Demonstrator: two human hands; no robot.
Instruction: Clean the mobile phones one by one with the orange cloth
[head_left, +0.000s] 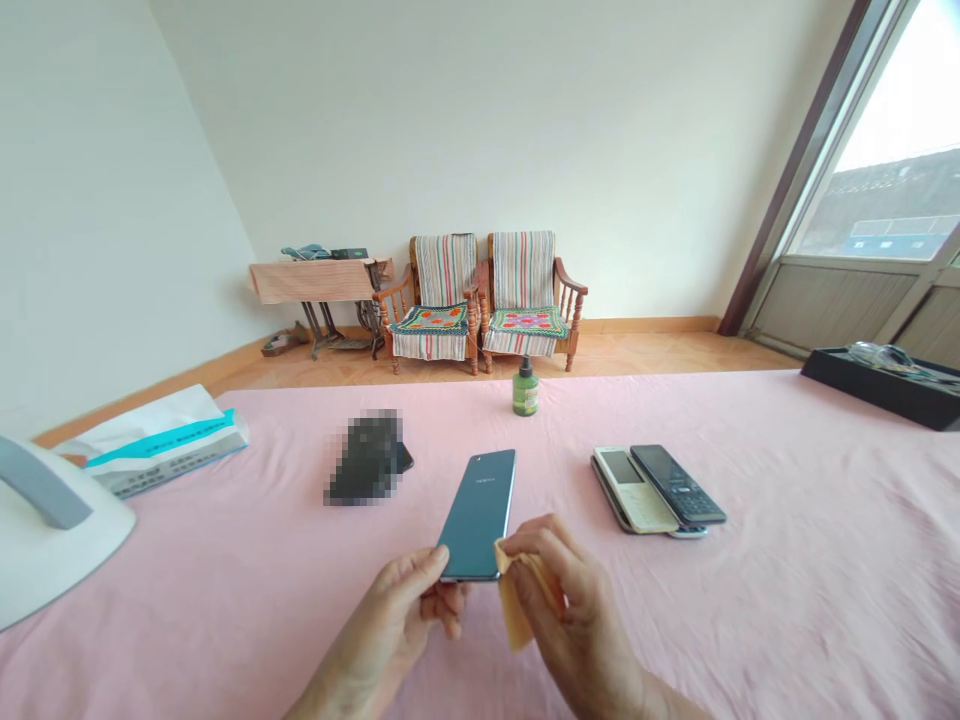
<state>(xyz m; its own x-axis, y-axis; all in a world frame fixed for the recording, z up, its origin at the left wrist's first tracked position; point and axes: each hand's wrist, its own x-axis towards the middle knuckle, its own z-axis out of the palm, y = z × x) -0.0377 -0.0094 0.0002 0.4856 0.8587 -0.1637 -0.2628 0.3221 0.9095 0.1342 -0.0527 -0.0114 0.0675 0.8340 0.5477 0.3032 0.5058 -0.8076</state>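
A dark blue smartphone [478, 510] is tilted up above the pink cloth, its back with a small logo facing me. My left hand [416, 600] grips the phone by its lower left corner, thumb on the back and fingers underneath. Pinched in my right hand [570, 590] is a folded yellow cloth [514, 610], which touches the phone's lower right corner. Beyond the phone stands a green pump bottle [525, 390] with a black top. To the right lie several older mobile phones, among them a white one [637, 490] and a black keypad phone [679, 487].
Pink cloth [285, 600] covers the surface. A pixelated dark object [366, 460] lies left of the phone. At far left are a white appliance with a grey handle [52, 530] and a white-blue bag [165, 440]. A black box of cables [885, 390] sits far right; two wooden chairs [480, 290] stand behind.
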